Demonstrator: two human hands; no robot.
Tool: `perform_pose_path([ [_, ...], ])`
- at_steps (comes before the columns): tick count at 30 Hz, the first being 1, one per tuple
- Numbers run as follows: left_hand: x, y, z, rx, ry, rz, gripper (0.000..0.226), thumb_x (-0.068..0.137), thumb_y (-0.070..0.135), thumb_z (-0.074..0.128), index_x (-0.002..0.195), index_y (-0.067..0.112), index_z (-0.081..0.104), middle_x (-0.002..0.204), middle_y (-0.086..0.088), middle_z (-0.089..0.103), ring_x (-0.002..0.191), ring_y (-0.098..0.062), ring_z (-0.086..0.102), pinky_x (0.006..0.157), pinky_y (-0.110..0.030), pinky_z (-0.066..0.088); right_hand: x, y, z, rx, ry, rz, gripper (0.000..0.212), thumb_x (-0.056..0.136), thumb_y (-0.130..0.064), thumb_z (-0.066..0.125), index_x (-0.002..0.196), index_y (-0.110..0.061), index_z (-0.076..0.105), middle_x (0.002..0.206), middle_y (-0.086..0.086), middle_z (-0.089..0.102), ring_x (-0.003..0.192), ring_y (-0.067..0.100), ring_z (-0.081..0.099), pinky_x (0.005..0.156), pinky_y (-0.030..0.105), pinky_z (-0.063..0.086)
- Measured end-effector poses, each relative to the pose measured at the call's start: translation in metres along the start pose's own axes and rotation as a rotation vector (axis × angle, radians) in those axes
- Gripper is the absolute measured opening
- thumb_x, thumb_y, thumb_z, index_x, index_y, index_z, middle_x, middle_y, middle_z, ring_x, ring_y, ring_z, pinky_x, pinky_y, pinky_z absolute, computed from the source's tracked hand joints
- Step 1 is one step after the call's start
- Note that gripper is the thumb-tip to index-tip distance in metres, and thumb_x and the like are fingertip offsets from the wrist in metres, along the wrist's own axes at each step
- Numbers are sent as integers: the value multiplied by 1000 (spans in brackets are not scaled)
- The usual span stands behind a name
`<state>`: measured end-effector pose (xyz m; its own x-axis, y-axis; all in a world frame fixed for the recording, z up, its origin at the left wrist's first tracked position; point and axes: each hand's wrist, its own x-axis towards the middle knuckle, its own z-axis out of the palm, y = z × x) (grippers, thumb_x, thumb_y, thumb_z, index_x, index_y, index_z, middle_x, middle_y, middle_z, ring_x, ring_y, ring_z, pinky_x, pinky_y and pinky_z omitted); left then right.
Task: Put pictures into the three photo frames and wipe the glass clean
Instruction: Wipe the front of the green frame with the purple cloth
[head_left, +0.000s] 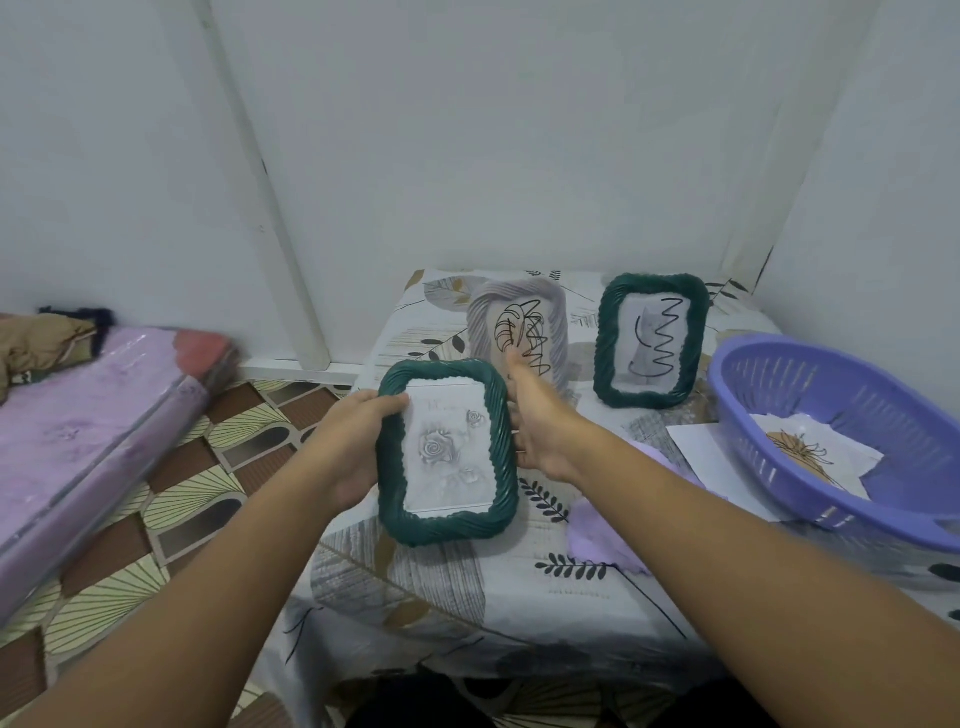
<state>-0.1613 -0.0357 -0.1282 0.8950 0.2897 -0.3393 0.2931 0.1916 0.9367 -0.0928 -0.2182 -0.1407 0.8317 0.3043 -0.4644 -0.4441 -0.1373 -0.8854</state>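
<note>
I hold a dark green photo frame (447, 451) with a grey rose picture above the table's left part. My left hand (353, 441) grips its left edge, thumb on the front. My right hand (537, 415) grips its right edge from behind. A grey frame (519, 332) with a leaf drawing and black scribbles stands behind it. A second green frame (652, 340) with black scribbles on its glass stands at the back right. A lilac cloth (605, 535) lies under my right forearm.
The table (415, 613) wears a leaf-print cover. A purple plastic basket (841, 441) at the right holds a picture, with a white sheet (698, 457) under its rim. A wrapped pink mattress (88, 447) lies on the patterned floor at left. White walls close the back.
</note>
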Motion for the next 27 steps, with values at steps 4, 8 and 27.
perform_pose_path([
  [4, 13, 6, -14, -31, -14, -3, 23, 100, 22, 59, 114, 5, 64, 108, -16, 75, 99, -31, 72, 96, -50, 55, 13, -12, 13, 47, -53, -50, 79, 91, -83, 19, 120, -30, 69, 118, 3, 75, 113, 24, 67, 88, 39, 51],
  [8, 26, 17, -26, -21, -9, 24, 29, 98, 35, 59, 118, 16, 68, 110, -8, 76, 109, -30, 69, 100, -54, 50, 29, -23, 24, 78, -64, -110, 85, 91, -84, 19, 130, -24, 66, 126, 6, 71, 119, 26, 63, 102, 44, 46],
  [27, 82, 23, -52, -176, 46, 94, 49, 94, 62, 54, 127, 28, 66, 118, 3, 75, 115, -23, 68, 95, -49, 54, 114, -23, 79, 83, 4, -205, 121, 46, -109, 37, 145, -40, 49, 151, -3, 52, 139, 25, 46, 119, 55, 31],
])
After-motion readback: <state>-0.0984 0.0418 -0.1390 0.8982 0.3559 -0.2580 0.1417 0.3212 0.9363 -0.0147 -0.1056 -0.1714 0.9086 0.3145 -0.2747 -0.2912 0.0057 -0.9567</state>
